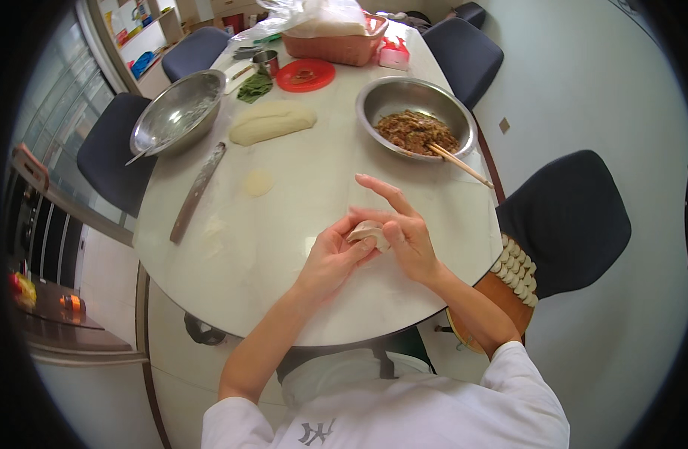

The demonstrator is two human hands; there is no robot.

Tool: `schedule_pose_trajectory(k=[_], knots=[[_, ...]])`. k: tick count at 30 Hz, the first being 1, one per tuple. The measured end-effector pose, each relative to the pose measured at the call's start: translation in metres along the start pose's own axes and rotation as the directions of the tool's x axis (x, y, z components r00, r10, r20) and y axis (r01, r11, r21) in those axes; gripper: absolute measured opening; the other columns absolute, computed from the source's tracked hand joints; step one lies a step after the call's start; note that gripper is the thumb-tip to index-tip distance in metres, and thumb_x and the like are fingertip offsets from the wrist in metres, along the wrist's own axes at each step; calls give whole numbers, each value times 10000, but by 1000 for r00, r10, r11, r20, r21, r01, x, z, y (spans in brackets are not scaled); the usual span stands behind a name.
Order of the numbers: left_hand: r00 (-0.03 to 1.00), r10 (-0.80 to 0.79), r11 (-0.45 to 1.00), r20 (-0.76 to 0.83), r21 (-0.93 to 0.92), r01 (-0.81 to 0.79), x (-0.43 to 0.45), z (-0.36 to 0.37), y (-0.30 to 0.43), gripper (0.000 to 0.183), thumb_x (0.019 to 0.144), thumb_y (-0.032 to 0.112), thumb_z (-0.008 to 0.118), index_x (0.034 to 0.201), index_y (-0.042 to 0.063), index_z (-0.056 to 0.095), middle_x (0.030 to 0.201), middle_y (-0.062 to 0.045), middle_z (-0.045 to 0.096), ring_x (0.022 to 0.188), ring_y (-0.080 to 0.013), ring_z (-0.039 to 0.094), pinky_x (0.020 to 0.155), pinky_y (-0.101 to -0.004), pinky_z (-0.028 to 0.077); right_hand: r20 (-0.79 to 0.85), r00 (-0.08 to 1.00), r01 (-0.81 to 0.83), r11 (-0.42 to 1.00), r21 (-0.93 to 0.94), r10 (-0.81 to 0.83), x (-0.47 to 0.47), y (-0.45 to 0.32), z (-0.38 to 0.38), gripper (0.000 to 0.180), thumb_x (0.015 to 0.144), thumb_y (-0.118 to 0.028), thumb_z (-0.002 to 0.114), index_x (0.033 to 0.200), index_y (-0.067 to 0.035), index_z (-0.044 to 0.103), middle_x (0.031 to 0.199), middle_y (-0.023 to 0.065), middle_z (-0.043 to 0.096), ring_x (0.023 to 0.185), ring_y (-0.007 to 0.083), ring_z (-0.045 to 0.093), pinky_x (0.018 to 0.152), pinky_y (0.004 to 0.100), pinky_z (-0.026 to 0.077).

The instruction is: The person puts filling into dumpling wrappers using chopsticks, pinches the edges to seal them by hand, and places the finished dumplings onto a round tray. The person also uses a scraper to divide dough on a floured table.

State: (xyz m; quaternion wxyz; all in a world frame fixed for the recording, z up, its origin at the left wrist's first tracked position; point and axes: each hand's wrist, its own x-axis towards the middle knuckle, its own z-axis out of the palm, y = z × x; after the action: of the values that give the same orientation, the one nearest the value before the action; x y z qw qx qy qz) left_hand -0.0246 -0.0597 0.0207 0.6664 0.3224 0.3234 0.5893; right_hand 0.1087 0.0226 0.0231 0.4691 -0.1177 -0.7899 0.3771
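Above the near part of the pale table (276,303), my left hand (333,255) holds a folded dumpling (369,230) between thumb and fingers. My right hand (408,238) meets it from the other side, its thumb against the dough edge and its index finger raised. How firmly the right fingers pinch is partly hidden. A round dough wrapper (258,182) lies flat further off to the left. Beyond my right hand stands a steel bowl (372,106) of brown minced filling (417,132), with wooden chopsticks (462,164) leaning out over its rim.
A floury knife (198,193) lies left, near a dough log (272,120) and a tilted steel basin (178,115). Behind are leafy greens (255,87), a red plate (305,75) and a basket (333,47). Rows of dumplings (515,272) rest on a low board at right beside a chair (568,224).
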Motion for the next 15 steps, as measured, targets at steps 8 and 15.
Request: schedule_pose_trajectory(k=[8,15], knots=[[958,-85,965,-274,-260,11,-73,-40,3,425,920,15,463,1314,-76,331,1263,-194,466,1226,-285,452,1043,-347,392,378,878,-304,952,-31,293,49,48,96,240,818,-104,645,1041,-16,650,911,75,615,795,163,579,742,278,466],[930,32,990,-365,-117,-80,-103,-57,1,424,923,-21,425,1329,-72,313,1304,-199,436,1232,-280,449,1043,-337,393,446,895,42,996,-79,-3,73,77,202,240,680,-138,714,891,-28,680,789,103,590,719,262,565,675,370,460]])
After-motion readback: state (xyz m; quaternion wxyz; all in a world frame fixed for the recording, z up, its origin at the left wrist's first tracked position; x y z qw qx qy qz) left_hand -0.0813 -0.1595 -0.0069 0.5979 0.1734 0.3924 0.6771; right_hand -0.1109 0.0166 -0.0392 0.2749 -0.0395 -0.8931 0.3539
